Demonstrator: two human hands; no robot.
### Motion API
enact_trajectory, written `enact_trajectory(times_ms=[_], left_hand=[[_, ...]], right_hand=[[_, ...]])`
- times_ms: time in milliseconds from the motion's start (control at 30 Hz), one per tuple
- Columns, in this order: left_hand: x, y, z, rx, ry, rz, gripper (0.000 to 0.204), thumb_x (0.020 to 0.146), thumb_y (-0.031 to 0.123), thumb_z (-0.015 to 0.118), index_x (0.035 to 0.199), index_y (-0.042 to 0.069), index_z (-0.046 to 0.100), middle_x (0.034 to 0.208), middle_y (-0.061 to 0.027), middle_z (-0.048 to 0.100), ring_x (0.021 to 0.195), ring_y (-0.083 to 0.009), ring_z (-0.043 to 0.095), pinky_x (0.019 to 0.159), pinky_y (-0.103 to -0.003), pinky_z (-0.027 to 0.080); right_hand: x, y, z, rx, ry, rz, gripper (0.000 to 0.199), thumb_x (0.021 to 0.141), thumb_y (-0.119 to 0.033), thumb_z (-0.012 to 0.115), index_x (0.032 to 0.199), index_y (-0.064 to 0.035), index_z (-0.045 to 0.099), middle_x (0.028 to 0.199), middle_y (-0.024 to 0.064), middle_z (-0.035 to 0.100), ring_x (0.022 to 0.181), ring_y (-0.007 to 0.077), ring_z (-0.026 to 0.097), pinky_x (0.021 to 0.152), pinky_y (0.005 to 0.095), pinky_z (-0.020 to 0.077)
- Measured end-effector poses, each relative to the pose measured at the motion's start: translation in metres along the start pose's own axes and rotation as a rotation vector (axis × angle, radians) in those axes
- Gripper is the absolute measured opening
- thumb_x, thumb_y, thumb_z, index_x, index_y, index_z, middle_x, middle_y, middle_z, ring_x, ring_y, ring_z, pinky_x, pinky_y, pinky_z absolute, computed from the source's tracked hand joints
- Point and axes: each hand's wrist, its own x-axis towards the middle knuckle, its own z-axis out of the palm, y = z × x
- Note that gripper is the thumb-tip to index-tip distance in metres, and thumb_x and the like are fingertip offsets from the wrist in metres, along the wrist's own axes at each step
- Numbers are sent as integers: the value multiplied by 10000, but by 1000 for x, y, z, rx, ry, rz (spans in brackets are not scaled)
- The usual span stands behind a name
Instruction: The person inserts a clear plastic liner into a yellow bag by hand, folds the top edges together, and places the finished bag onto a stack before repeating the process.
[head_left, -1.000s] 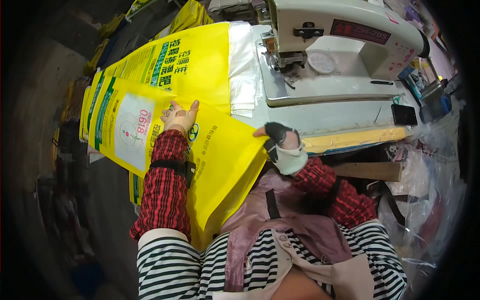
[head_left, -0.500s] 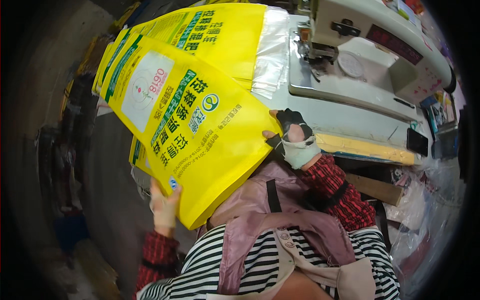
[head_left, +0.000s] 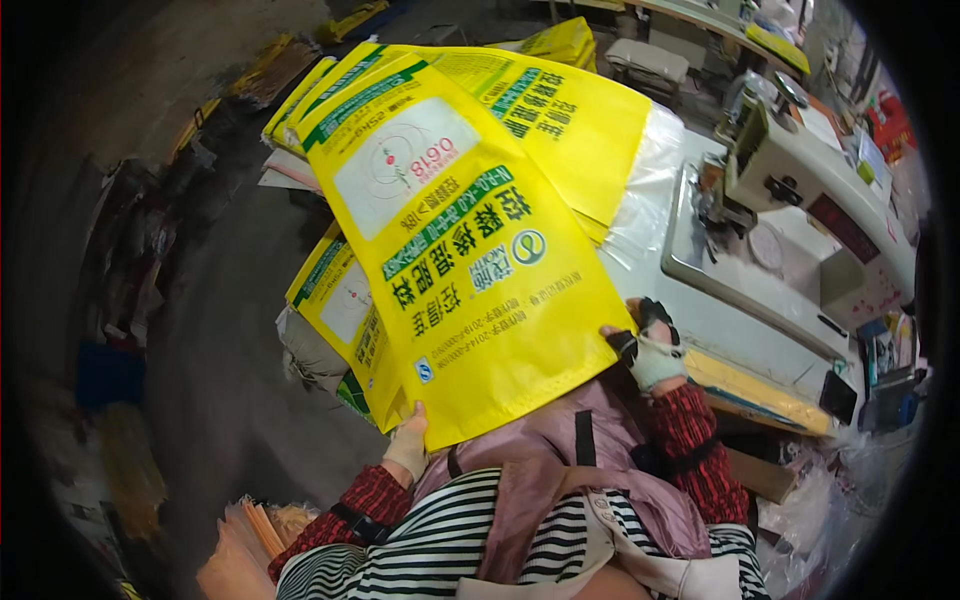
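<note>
A large yellow printed sack (head_left: 470, 270) with green bands and a white panel stretches from my lap up onto the work surface. My left hand (head_left: 408, 443) grips its lower left corner, the thumb on top and the other fingers hidden beneath. At the lower right edge my right hand (head_left: 648, 345), in a black and pale fingerless glove, pinches the sack. Under and behind it lie more yellow sacks (head_left: 590, 140) in a fanned pile, with clear plastic liner (head_left: 645, 205) sticking out along their right side. Another yellow sack (head_left: 340, 300) hangs at the left below the held one.
A white sewing machine (head_left: 820, 200) stands on the pale table (head_left: 745, 310) to the right. A yellow strip (head_left: 755, 390) runs along the table's front edge, with a black phone-like object (head_left: 838, 397) beside it. Orange sheets (head_left: 245, 545) lie at the lower left.
The view has turned, so the scene sits further right and lower. The held sack now lies flatter and straighter, its lower edge facing me. Both hands keep hold of its corners.
</note>
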Motion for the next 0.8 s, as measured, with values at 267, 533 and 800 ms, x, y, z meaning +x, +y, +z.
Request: enact_trajectory(times_ms=[267,533,800], left_hand=[[-2,42,-27,415,-111,288,274,1008,205,526,1135,-18,623,1008,-115,695,863,-206,676,726,-339,540],[1,-33,-147,338,591,646,138,941,97,616,886,-20,568,821,-89,626,743,-124,586,658,-299,498],[62,-43,-150,117,642,437,96,957,90,531,950,0,563,904,-68,623,788,-187,613,735,-331,516]], right_hand=[[-7,-31,35,413,-181,83,270,916,-86,639,1160,5,566,1037,68,651,873,129,585,743,262,485],[18,-142,127,236,-838,-18,436,889,-223,678,1277,-77,543,924,104,650,685,173,623,601,288,487],[62,-150,249,189,-862,187,492,871,-209,655,1350,-214,541,975,140,679,964,272,670,766,380,518]])
